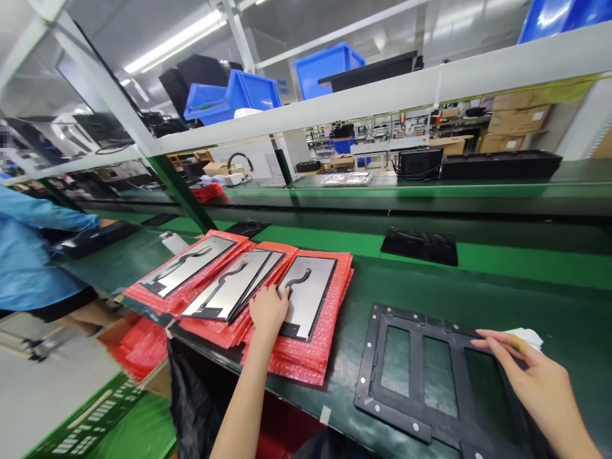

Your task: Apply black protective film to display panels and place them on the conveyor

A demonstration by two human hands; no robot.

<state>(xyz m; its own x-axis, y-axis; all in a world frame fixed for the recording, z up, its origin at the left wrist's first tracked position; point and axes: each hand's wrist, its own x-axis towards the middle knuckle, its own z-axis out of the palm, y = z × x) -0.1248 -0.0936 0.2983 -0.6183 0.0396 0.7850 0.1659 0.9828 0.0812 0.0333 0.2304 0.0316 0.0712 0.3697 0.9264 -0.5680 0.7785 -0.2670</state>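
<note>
My left hand (pixel 269 310) is closed at the left edge of a display panel (pixel 313 290), its thumb against the silvery back. This panel, with a dark flex cable, lies on a stack of red bubble-wrap bags (pixel 329 347). Left of it, more panels (pixel 227 287) rest on a second red stack, and another panel (pixel 191 264) tops a third. My right hand (pixel 540 376) hovers at the upper right part of a black frame fixture (pixel 415 357) with rectangular openings and round metal dots. Its fingers are stretched out, with nothing visible in them. A white crumpled piece (pixel 528 336) lies behind that hand.
A dark flat panel (pixel 419 246) lies on the green strip beyond the bench (pixel 356 319). A slanted green post (pixel 184 194) rises behind the stacks. At left, a person in blue (pixel 33 248) works beside the bench. A carton (pixel 138 350) with red bags stands below.
</note>
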